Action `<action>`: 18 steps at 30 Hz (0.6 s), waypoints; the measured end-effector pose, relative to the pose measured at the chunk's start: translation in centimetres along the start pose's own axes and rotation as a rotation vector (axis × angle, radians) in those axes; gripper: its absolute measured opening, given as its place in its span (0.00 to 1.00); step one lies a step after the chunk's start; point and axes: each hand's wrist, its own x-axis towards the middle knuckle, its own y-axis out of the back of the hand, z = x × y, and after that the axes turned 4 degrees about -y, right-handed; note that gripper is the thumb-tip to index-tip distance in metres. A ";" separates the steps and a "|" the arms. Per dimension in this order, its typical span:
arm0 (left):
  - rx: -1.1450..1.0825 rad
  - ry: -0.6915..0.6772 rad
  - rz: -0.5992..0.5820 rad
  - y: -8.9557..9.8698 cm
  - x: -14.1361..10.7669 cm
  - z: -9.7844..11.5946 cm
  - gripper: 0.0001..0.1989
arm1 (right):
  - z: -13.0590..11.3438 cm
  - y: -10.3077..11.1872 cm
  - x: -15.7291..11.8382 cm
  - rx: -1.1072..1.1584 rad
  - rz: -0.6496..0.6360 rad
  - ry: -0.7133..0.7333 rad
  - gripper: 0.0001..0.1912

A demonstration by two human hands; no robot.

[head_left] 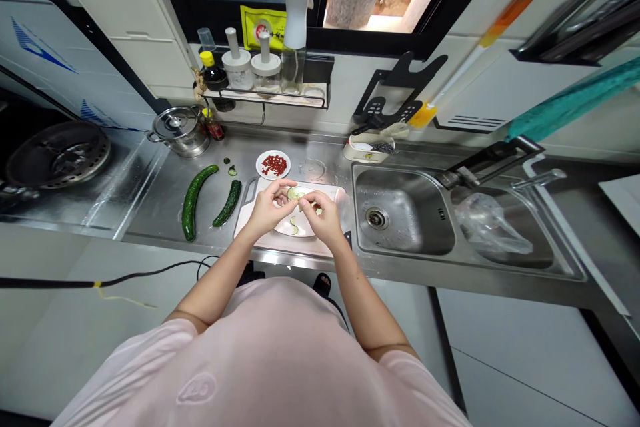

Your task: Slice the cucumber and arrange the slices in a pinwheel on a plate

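Over a white plate [306, 230] on the pale cutting board [265, 241], my left hand [270, 210] and my right hand [323, 217] meet at the fingertips. Both are closed in a pinch on a thin cucumber slice [292, 194], partly hidden by my fingers. Another pale green slice [294, 224] lies on the plate below them. To the left, a long whole cucumber [193, 203] and a shorter cucumber piece [228, 203] rest on the steel counter. Small cucumber end bits [232, 171] lie behind the shorter piece.
A small plate of chopped red pieces [274, 165] sits behind the board. The sink [405, 210] is to the right, with a plastic bag [493, 223] in its second basin. A lidded pot [180, 131] stands at back left, beneath a rack of seasonings [265, 97].
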 end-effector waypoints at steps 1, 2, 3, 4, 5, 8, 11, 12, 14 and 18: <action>0.015 -0.011 0.000 0.0 0.0 0.1 0.20 | 0.0 0.0 0.0 -0.003 -0.002 -0.003 0.11; 0.037 -0.028 -0.004 0.0 -0.1 0.1 0.19 | 0.0 0.0 0.0 -0.007 -0.005 -0.005 0.11; 0.064 -0.047 -0.010 0.0 -0.1 0.2 0.19 | 0.1 0.1 0.0 -0.011 -0.008 -0.006 0.11; 0.091 -0.064 -0.017 0.0 -0.2 0.2 0.19 | 0.1 0.1 0.0 -0.014 -0.012 -0.007 0.11; 0.119 -0.080 -0.024 0.0 -0.2 0.2 0.19 | 0.1 0.2 -0.1 -0.016 -0.017 -0.007 0.11; 0.204 -0.114 -0.045 0.0 -0.3 -0.1 0.18 | 0.2 0.3 -0.1 -0.031 -0.031 -0.013 0.12; 0.293 -0.149 -0.063 0.1 -0.2 -0.6 0.18 | 0.4 0.4 -0.2 -0.043 -0.040 -0.023 0.11; 0.319 -0.159 -0.067 0.1 -0.2 -0.7 0.18 | 0.5 0.4 -0.2 -0.045 -0.041 -0.025 0.11; 0.358 -0.173 -0.070 0.1 -0.2 -1.0 0.18 | 0.7 0.3 -0.2 -0.048 -0.043 -0.031 0.11; 0.393 -0.198 -0.072 0.0 -0.3 -1.3 0.17 | 0.9 0.2 -0.3 -0.053 -0.050 -0.047 0.11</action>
